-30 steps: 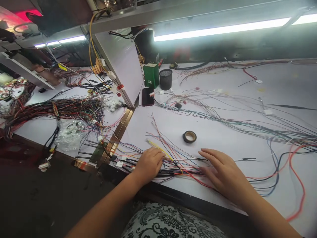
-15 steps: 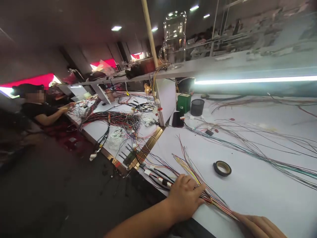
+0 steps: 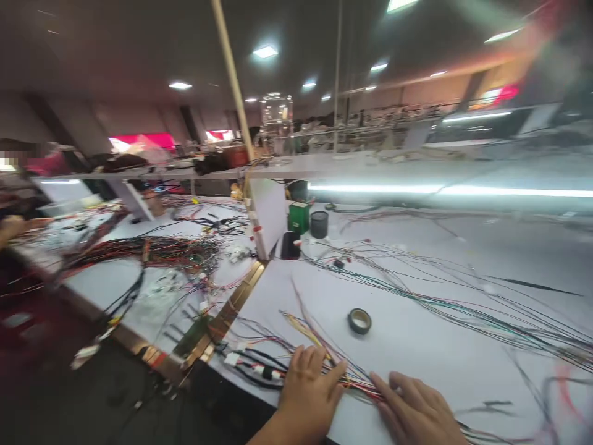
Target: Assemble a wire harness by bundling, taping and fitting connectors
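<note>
A bundle of thin coloured wires point(image 3: 356, 384) runs along the near edge of the white table, with white connectors point(image 3: 233, 358) at its left end. My left hand point(image 3: 311, 386) lies over the bundle, its fingers wrapped round the wires. To the right, my right hand point(image 3: 412, 405) is closed on the same bundle, thumb and fingers pressed together at the wires. A roll of dark tape point(image 3: 359, 321) lies on the table just beyond the hands.
Long green and dark wires point(image 3: 435, 301) stretch across the table at right. Behind are a green box point(image 3: 299, 217), a mesh cup point(image 3: 319, 224) and a phone point(image 3: 291, 245). A tangled wire heap point(image 3: 171, 250) lies left of the divider point(image 3: 269, 216). A person's hand point(image 3: 12, 228) shows at far left.
The view has swung right and tilted up. My right hand shows more fully and sits closer to my left hand along the bundle. My left hand still holds the wires.
</note>
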The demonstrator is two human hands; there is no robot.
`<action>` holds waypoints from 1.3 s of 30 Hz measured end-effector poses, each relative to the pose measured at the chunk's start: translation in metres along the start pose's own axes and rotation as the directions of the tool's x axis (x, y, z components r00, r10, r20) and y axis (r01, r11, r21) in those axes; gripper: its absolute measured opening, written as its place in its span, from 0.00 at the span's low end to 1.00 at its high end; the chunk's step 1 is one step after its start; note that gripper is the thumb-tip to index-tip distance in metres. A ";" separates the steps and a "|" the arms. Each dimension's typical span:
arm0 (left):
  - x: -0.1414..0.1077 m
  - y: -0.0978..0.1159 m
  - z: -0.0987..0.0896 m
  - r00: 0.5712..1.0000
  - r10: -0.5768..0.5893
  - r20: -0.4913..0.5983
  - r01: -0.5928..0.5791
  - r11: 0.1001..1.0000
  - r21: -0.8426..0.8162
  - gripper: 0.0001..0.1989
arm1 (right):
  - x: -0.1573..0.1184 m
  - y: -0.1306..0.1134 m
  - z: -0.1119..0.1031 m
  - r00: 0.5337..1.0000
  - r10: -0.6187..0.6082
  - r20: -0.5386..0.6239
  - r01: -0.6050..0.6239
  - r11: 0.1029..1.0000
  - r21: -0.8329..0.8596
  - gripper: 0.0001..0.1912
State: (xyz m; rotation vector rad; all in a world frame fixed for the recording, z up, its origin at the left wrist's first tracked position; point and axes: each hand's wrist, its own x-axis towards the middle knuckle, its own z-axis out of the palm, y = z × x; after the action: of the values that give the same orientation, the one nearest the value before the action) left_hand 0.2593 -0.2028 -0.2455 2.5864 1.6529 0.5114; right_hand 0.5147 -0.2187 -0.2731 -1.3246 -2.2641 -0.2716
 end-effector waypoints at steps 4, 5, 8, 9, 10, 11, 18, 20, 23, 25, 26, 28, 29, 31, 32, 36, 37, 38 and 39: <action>0.007 0.000 -0.006 0.997 0.037 -0.064 -0.034 0.998 0.045 0.19 | 0.014 -0.022 -0.019 0.984 0.106 0.146 -0.105 0.994 -0.011 0.26; 0.008 0.000 -0.008 0.996 0.059 -0.063 -0.055 0.997 0.061 0.20 | 0.016 -0.026 -0.024 0.977 0.128 0.173 -0.130 0.992 -0.001 0.27; 0.010 -0.001 -0.011 0.993 0.101 -0.068 -0.092 0.988 0.121 0.21 | 0.014 -0.027 -0.040 0.945 0.206 0.254 -0.223 0.974 0.040 0.28; 0.010 -0.003 -0.010 0.991 0.107 -0.082 -0.095 0.986 0.138 0.21 | 0.011 -0.025 -0.046 0.929 0.240 0.282 -0.264 0.963 0.049 0.28; 0.011 -0.005 -0.008 0.988 0.119 -0.097 -0.103 0.983 0.152 0.22 | 0.008 -0.022 -0.052 0.911 0.271 0.310 -0.302 0.952 0.056 0.29; 0.011 -0.007 -0.006 0.983 0.140 -0.116 -0.120 0.979 0.162 0.22 | 0.005 -0.018 -0.059 0.894 0.291 0.340 -0.331 0.942 0.064 0.30; 0.023 0.000 -0.010 0.920 0.370 -0.128 -0.332 0.911 0.247 0.26 | -0.013 0.026 -0.104 0.836 0.211 0.506 -0.334 0.928 0.165 0.46; 0.031 0.016 -0.016 0.871 0.488 -0.058 -0.464 0.857 0.225 0.30 | -0.019 0.041 -0.114 0.840 0.161 0.518 -0.297 0.936 0.191 0.49; 0.042 0.041 -0.015 0.809 0.587 0.017 -0.583 0.801 0.137 0.35 | -0.028 0.064 -0.122 0.857 0.105 0.505 -0.231 0.954 0.193 0.49; 0.047 0.052 -0.008 0.813 0.581 0.041 -0.582 0.808 0.093 0.33 | -0.034 0.079 -0.119 0.884 0.084 0.459 -0.178 0.970 0.166 0.43; 0.048 0.056 -0.004 0.824 0.565 0.043 -0.567 0.820 0.081 0.30 | -0.037 0.085 -0.116 0.903 0.079 0.422 -0.153 0.978 0.145 0.37; 0.049 0.059 0.004 0.856 0.517 0.030 -0.518 0.854 0.059 0.23 | -0.042 0.094 -0.107 0.937 0.069 0.342 -0.109 0.989 0.099 0.19; 0.049 0.060 0.008 0.873 0.488 0.020 -0.488 0.872 0.041 0.21 | -0.045 0.097 -0.102 0.949 0.063 0.310 -0.092 0.993 0.079 0.13; 0.048 0.060 0.011 0.899 0.437 0.013 -0.437 0.900 -0.010 0.18 | -0.052 0.099 -0.095 0.962 0.054 0.268 -0.069 0.997 0.047 0.11; 0.047 0.061 0.011 0.910 0.415 0.013 -0.414 0.910 -0.034 0.18 | -0.056 0.097 -0.094 0.966 0.056 0.254 -0.067 0.997 0.034 0.11; 0.040 0.064 0.009 0.931 0.362 0.039 -0.356 0.928 -0.111 0.20 | -0.080 0.083 -0.102 0.967 0.127 0.222 -0.136 0.990 0.026 0.15; 0.038 0.065 0.009 0.934 0.355 0.045 -0.346 0.929 -0.133 0.20 | -0.087 0.079 -0.105 0.970 0.144 0.196 -0.155 0.987 0.038 0.15; 0.036 0.066 0.009 0.936 0.350 0.050 -0.339 0.928 -0.154 0.20 | -0.093 0.076 -0.107 0.970 0.173 0.171 -0.183 0.982 0.048 0.14; 0.035 0.066 0.009 0.938 0.342 0.056 -0.329 0.928 -0.173 0.19 | -0.098 0.075 -0.109 0.968 0.203 0.146 -0.213 0.975 0.058 0.14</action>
State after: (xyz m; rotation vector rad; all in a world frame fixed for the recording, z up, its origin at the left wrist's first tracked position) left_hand 0.3337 -0.1992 -0.2320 2.7337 1.0941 0.5131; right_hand 0.6530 -0.2998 -0.2360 -1.5705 -2.1995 -0.0239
